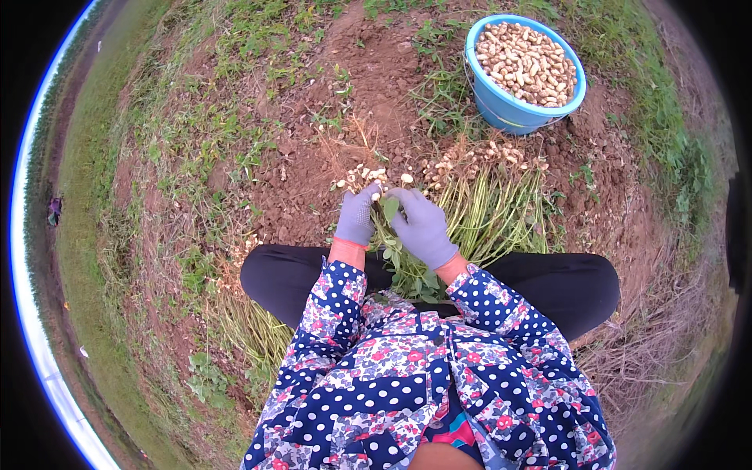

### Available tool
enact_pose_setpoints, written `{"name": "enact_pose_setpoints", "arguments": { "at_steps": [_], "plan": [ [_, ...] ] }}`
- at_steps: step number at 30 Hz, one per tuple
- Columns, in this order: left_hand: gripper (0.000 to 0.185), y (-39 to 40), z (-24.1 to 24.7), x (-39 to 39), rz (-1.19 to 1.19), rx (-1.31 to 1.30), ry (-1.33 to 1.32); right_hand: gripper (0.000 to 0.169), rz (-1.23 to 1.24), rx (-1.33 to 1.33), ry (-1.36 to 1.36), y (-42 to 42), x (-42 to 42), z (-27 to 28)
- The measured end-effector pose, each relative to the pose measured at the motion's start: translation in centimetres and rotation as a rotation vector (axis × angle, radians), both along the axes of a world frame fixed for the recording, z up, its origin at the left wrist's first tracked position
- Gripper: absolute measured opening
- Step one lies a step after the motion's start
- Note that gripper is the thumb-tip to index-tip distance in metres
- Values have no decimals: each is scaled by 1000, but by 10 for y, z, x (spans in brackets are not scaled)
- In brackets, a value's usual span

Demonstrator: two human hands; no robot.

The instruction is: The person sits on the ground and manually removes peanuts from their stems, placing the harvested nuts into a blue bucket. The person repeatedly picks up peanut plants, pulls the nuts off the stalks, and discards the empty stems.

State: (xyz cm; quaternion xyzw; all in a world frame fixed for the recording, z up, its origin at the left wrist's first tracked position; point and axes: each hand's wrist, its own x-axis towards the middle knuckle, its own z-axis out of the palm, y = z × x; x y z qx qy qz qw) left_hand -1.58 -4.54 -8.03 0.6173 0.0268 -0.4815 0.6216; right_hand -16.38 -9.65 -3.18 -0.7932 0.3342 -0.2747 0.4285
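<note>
My left hand point(357, 218), in a grey knitted glove, is closed around the stems of a peanut plant point(385, 235) just below its pods. Pale peanut pods point(367, 174) and thin brown roots stick out above that hand. My right hand point(420, 220), gloved alike, is beside it at the same plant, with a green leaf by its thumb and forefinger; whether its fingers grip anything is hidden. Leafy tops of the plant hang down to my lap. Right of my hands lies a pile of pulled peanut plants point(490, 205), their pods at the far end.
A blue plastic bucket point(511, 117) with a wire handle, nearly full of peanuts point(529, 64), stands on the soil at the upper right. Another bunch of peanut stems point(258, 332) lies left of my crossed legs. Weeds and reddish soil surround me.
</note>
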Motion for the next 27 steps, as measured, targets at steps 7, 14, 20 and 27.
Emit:
{"name": "enact_pose_setpoints", "arguments": {
  "at_steps": [7, 14, 20, 27],
  "plan": [
    [39, -1, 13, -22, -45, -17, -74, 37, 171, 37, 297, -22, -6, -19],
    [48, -2, -32, -2, -129, 151, -591, 37, 356, 1165, -74, 0, -15, -5],
    [37, -13, -2, 12, -161, -90, -272, 20, 237, 1106, -331, -8, -26, 10],
    [47, -8, 11, 12, -401, -514, 359, 55, 362, 405, 56, 11, -9, -35]
  ]
}}
